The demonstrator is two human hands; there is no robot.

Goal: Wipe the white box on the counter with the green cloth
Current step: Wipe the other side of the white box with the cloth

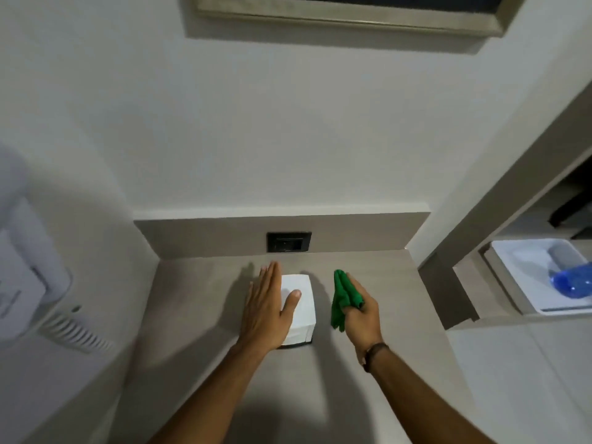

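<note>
A small white box [303, 304] stands on the grey wood-look counter [198, 302], a little in front of the back wall. My left hand [267, 310] lies flat against the box's left side, fingers straight and together, thumb resting on its top. My right hand [360, 310] hovers just right of the box, apart from it, and holds a bunched green cloth [342, 298] that hangs down on the hand's left side. The box's left face is hidden behind my left hand.
A black wall socket [289, 242] sits in the low backsplash behind the box. At the right, a white tray [525, 283] holds a blue bottle [573, 282] on a lower shelf. A white appliance [28, 283] hangs on the left wall.
</note>
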